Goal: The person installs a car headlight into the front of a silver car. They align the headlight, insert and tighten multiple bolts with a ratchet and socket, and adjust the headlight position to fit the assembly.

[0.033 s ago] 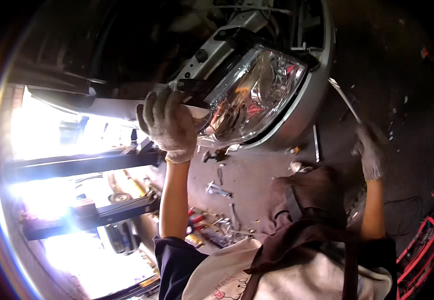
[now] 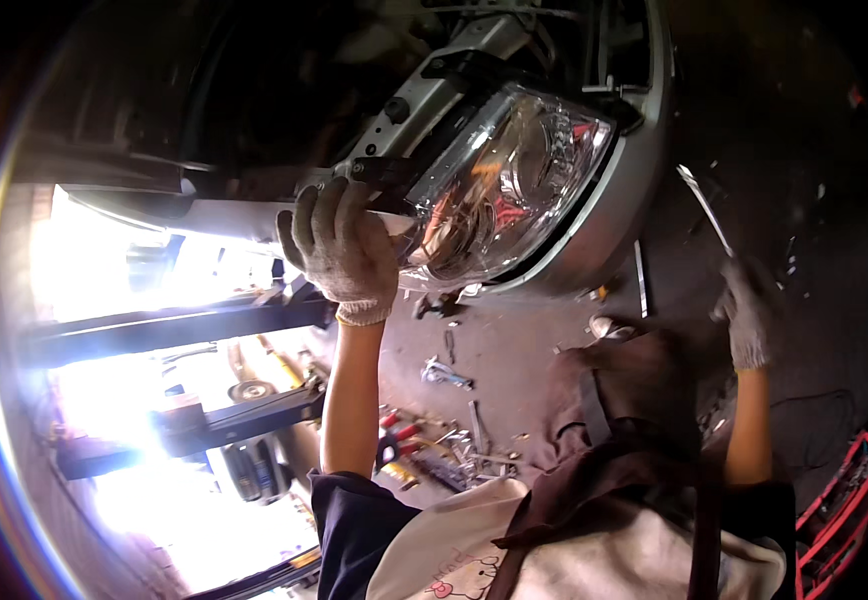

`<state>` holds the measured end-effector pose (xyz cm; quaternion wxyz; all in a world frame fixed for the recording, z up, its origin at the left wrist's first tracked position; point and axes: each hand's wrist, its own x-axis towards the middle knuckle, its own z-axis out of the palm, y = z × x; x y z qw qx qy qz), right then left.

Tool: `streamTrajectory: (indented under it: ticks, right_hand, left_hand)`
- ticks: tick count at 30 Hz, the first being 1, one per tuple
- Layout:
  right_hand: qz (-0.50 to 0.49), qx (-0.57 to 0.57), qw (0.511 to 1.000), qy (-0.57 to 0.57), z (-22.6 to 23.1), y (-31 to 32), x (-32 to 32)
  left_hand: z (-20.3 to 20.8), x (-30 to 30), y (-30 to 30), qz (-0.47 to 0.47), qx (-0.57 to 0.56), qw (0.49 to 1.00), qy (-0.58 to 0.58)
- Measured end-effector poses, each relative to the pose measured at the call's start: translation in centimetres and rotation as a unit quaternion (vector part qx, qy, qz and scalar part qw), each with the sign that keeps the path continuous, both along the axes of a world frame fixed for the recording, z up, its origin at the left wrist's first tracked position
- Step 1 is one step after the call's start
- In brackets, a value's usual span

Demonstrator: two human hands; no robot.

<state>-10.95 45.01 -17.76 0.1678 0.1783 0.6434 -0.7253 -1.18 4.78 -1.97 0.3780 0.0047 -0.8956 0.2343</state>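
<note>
My left hand, in a pale knitted work glove, lies on the edge of the car's fender, right beside the headlight. Its fingers stretch forward over the panel and are slightly apart. The clear headlight sits in the front corner of the car, above the silver bumper. Off to the right of the bumper, my gloved right hand is closed around a long, thin silver metal tool. The tool points up and left with its wider end, touching nothing. Shadow and blur hide the exact kind of tool.
Below the car, a blue-and-silver tool and a long metal strip lie on the dark floor. Several hand tools are heaped lower left. Dark lift-like beams cross the bright left side. A red tool tray stands lower right.
The view has shifted slightly. My right hand and its silver tool are a little farther right and lower. My left hand stays on the fender.
</note>
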Motion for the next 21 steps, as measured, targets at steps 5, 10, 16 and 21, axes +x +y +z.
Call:
streamTrajectory:
  ticks: [5,10,16,21]
  right_hand:
    - [-0.014,-0.012,0.991,-0.133,-11.9,6.9,6.0]
    - [0.04,0.035,0.985,-0.164,-18.7,12.3,9.1]
    - [0.106,-0.018,0.991,-0.082,-31.5,16.2,13.6]
    - [-0.054,-0.017,0.988,-0.142,-20.2,9.2,11.7]
  left_hand:
    - [1.6,0.4,2.1,-0.009,-0.012,0.992,-0.126]
    - [5.2,-1.8,-0.4,0.011,0.145,0.931,-0.335]
    - [5.3,-4.5,-0.3,0.074,0.212,0.922,-0.316]
    - [8.1,-3.2,-0.7,0.17,0.156,0.881,-0.412]
